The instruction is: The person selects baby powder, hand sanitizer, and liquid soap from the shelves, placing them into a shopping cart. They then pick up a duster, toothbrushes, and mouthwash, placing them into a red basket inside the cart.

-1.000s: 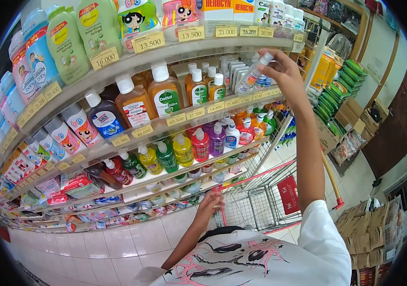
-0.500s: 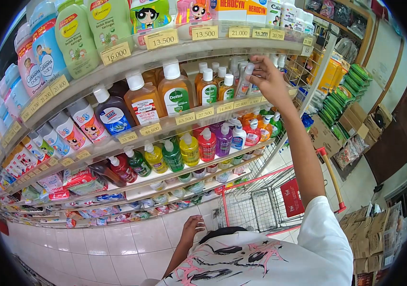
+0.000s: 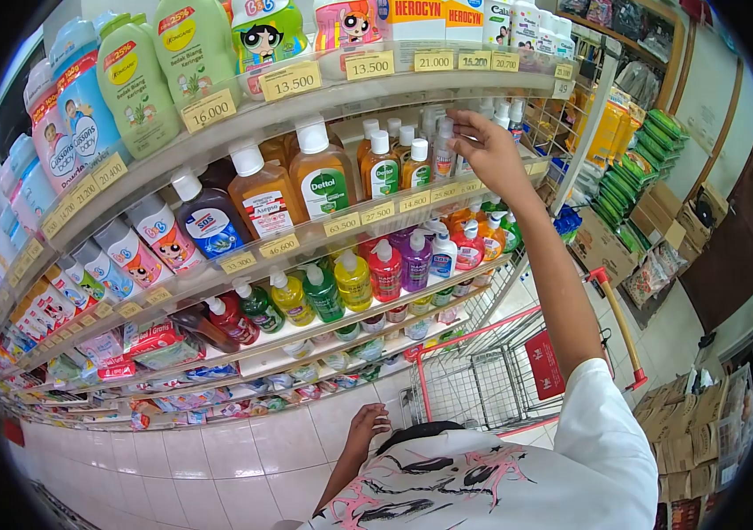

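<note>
My right hand (image 3: pixel 480 144) reaches onto the second shelf, its fingers at a small clear bottle (image 3: pixel 444 148) that stands upright on the shelf. Whether the fingers grip it is hard to make out. Just left of that bottle are amber Dettol bottles (image 3: pixel 384 168) with white caps, and small clear spray bottles (image 3: pixel 502 113) stand behind and to the right of the hand. My left hand (image 3: pixel 369 424) hangs low over the floor beside my body, fingers loosely bent and apart, holding nothing.
Powder bottles (image 3: pixel 138 84) line the top shelf. Pump soap bottles (image 3: pixel 353 278) stand on the shelf below. A shopping cart (image 3: pixel 482 380) with a red panel is beyond my body. Cardboard boxes (image 3: pixel 604 243) and green packs (image 3: pixel 628 181) are at the right.
The small clear bottle, tilted at my right hand before, now stands upright on the shelf. My right hand has moved slightly left and down in the view.
</note>
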The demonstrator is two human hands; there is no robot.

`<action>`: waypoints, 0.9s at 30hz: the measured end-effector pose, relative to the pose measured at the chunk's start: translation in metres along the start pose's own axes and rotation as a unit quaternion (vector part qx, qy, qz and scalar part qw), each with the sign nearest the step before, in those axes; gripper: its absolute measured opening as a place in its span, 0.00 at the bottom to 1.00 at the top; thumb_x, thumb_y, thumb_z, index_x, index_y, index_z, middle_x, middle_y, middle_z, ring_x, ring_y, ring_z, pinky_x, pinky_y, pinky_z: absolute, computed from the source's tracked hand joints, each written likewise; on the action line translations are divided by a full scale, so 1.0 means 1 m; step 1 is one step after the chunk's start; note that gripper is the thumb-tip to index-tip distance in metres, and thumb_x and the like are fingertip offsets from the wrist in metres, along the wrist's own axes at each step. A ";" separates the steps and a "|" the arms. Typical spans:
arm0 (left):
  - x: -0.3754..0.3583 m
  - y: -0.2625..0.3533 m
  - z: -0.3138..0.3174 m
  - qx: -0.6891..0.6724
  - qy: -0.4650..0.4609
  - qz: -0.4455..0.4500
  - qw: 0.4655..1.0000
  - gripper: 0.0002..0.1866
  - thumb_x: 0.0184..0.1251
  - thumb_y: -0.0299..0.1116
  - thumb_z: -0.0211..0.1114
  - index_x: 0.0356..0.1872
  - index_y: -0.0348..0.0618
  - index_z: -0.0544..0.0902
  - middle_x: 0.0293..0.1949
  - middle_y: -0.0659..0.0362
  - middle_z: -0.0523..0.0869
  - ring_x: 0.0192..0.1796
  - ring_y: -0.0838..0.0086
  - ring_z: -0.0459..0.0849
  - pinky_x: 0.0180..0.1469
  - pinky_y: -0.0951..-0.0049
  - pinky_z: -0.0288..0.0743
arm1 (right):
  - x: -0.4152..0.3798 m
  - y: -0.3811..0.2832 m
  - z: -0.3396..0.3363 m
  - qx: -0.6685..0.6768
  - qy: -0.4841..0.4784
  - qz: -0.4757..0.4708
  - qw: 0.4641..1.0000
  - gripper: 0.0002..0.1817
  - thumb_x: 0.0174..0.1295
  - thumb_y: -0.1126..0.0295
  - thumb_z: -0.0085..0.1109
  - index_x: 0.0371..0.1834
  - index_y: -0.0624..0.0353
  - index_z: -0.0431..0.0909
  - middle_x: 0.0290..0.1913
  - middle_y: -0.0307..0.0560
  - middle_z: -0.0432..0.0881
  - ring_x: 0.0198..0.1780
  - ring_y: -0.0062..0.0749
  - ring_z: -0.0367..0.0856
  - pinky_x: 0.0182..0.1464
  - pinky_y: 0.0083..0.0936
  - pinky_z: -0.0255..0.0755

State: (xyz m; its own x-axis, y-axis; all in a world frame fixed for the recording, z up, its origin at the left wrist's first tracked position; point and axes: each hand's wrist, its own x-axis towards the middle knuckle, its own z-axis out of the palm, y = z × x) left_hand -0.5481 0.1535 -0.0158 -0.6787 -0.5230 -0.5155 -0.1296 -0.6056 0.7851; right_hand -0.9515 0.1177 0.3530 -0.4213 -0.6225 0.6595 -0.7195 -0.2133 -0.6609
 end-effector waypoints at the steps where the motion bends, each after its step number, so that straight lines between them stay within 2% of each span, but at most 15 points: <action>1: 0.001 0.000 0.000 0.002 0.000 -0.002 1.000 0.16 0.72 0.39 0.55 0.52 0.39 0.74 0.46 0.54 0.79 0.45 0.67 0.82 0.48 0.67 0.78 | -0.003 -0.002 -0.001 0.016 0.001 0.001 1.000 0.22 0.61 0.82 0.58 0.60 0.66 0.72 0.58 0.48 0.78 0.56 0.32 0.79 0.59 0.27 0.73; 5: 0.012 -0.002 0.004 0.011 0.003 -0.012 1.000 0.17 0.71 0.41 0.55 0.53 0.40 0.75 0.46 0.54 0.80 0.45 0.67 0.82 0.48 0.67 0.78 | -0.049 -0.015 -0.009 0.043 0.091 -0.015 0.995 0.14 0.64 0.77 0.57 0.54 0.67 0.76 0.49 0.45 0.82 0.48 0.26 0.80 0.52 0.22 0.74; 7: 0.032 -0.020 0.001 0.026 -0.002 -0.015 1.000 0.17 0.71 0.41 0.55 0.53 0.43 0.75 0.47 0.55 0.81 0.46 0.67 0.82 0.48 0.67 0.78 | -0.098 -0.009 -0.024 -0.061 0.112 0.022 0.992 0.09 0.70 0.71 0.54 0.44 0.66 0.80 0.38 0.40 0.81 0.38 0.19 0.77 0.43 0.17 0.71; 9: 0.070 -0.060 -0.008 0.085 -0.024 -0.028 0.996 0.18 0.72 0.44 0.54 0.53 0.44 0.75 0.44 0.57 0.80 0.44 0.71 0.81 0.47 0.68 0.78 | -0.158 0.014 -0.038 -0.139 0.150 0.079 0.976 0.13 0.71 0.69 0.52 0.32 0.65 0.80 0.31 0.45 0.81 0.33 0.24 0.77 0.41 0.22 0.72; 11: 0.080 -0.071 0.016 0.153 -0.028 -0.035 0.987 0.20 0.71 0.47 0.56 0.54 0.43 0.74 0.45 0.58 0.79 0.44 0.73 0.79 0.44 0.69 0.77 | -0.225 0.069 -0.064 -0.150 0.155 0.136 0.967 0.12 0.72 0.68 0.48 0.41 0.65 0.78 0.32 0.46 0.81 0.35 0.28 0.79 0.43 0.26 0.73; 12: 0.097 -0.098 0.020 0.156 -0.037 -0.032 0.987 0.22 0.69 0.47 0.60 0.55 0.41 0.73 0.46 0.57 0.79 0.45 0.72 0.79 0.43 0.70 0.76 | -0.264 0.096 -0.090 -0.263 0.120 0.162 0.943 0.11 0.69 0.72 0.51 0.52 0.63 0.74 0.47 0.49 0.80 0.45 0.33 0.80 0.47 0.27 0.72; 13: 0.102 -0.111 0.032 0.203 -0.028 -0.046 0.978 0.25 0.66 0.45 0.63 0.57 0.38 0.71 0.47 0.56 0.79 0.46 0.72 0.79 0.42 0.70 0.76 | -0.306 0.118 -0.116 -0.223 0.115 0.224 0.942 0.23 0.64 0.76 0.57 0.62 0.60 0.66 0.61 0.53 0.71 0.57 0.41 0.74 0.56 0.32 0.69; 14: 0.124 -0.157 0.033 0.233 -0.015 -0.020 0.972 0.31 0.60 0.41 0.68 0.61 0.37 0.68 0.50 0.48 0.81 0.49 0.61 0.81 0.48 0.65 0.77 | -0.339 0.132 -0.146 -0.295 0.067 0.188 0.935 0.34 0.58 0.76 0.63 0.68 0.59 0.59 0.66 0.57 0.64 0.63 0.49 0.68 0.63 0.36 0.64; 15: 0.122 -0.176 0.039 0.219 -0.006 -0.033 0.975 0.31 0.60 0.41 0.68 0.61 0.37 0.68 0.50 0.48 0.81 0.49 0.61 0.81 0.48 0.65 0.77 | -0.374 0.141 -0.179 -0.330 0.066 0.307 0.890 0.36 0.56 0.72 0.66 0.68 0.62 0.61 0.65 0.60 0.66 0.66 0.52 0.65 0.67 0.40 0.58; 17: 0.117 -0.201 0.056 0.356 -0.067 0.012 0.932 0.31 0.57 0.33 0.66 0.62 0.36 0.67 0.52 0.41 0.79 0.52 0.51 0.81 0.51 0.59 0.75 | -0.439 0.171 -0.259 -0.438 0.051 0.330 0.835 0.37 0.52 0.63 0.71 0.63 0.66 0.66 0.62 0.64 0.69 0.66 0.55 0.65 0.68 0.41 0.58; 18: 0.116 -0.250 0.056 0.454 0.073 0.176 0.870 0.31 0.53 0.26 0.59 0.62 0.38 0.67 0.50 0.39 0.80 0.52 0.45 0.79 0.54 0.54 0.73 | -0.465 0.182 -0.298 -0.491 0.031 0.356 0.795 0.39 0.49 0.59 0.73 0.62 0.67 0.67 0.62 0.67 0.69 0.65 0.57 0.66 0.67 0.42 0.59; 20: 0.108 -0.265 0.065 0.404 0.108 0.170 0.892 0.31 0.51 0.24 0.58 0.62 0.40 0.67 0.48 0.41 0.81 0.51 0.45 0.80 0.55 0.53 0.72 | -0.503 0.209 -0.371 -0.529 0.022 0.441 0.724 0.45 0.48 0.48 0.72 0.63 0.68 0.67 0.60 0.69 0.72 0.63 0.59 0.69 0.65 0.43 0.63; 24: 0.091 -0.243 0.082 0.295 0.162 0.123 0.934 0.29 0.48 0.21 0.53 0.58 0.46 0.72 0.42 0.47 0.84 0.48 0.46 0.81 0.53 0.54 0.71 | -0.540 0.274 -0.453 -0.398 -0.030 0.543 0.739 0.49 0.50 0.39 0.68 0.64 0.69 0.66 0.58 0.68 0.74 0.64 0.56 0.71 0.65 0.40 0.64; 26: 0.066 -0.254 0.099 0.259 0.199 0.158 0.932 0.27 0.47 0.19 0.52 0.54 0.45 0.74 0.41 0.47 0.83 0.48 0.47 0.81 0.51 0.56 0.72 | -0.575 0.333 -0.477 -0.471 -0.134 0.343 0.801 0.48 0.50 0.39 0.69 0.64 0.68 0.67 0.45 0.61 0.80 0.46 0.44 0.82 0.48 0.35 0.75; 27: 0.057 -0.261 0.107 0.250 0.228 0.174 0.925 0.27 0.46 0.19 0.51 0.53 0.44 0.75 0.40 0.47 0.83 0.47 0.48 0.81 0.50 0.57 0.73 | -0.541 0.322 -0.468 -0.381 -0.143 0.576 0.709 0.45 0.51 0.43 0.70 0.64 0.65 0.68 0.31 0.48 0.79 0.25 0.27 0.78 0.27 0.27 0.72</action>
State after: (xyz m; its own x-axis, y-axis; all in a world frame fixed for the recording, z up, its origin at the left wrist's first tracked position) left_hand -0.6302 0.3461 -0.2130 -0.3823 -0.9012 -0.2044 -0.3560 -0.0604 0.9325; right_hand -1.2139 0.7384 -0.0488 -0.9209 -0.2048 -0.3318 -0.1251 0.9612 -0.2460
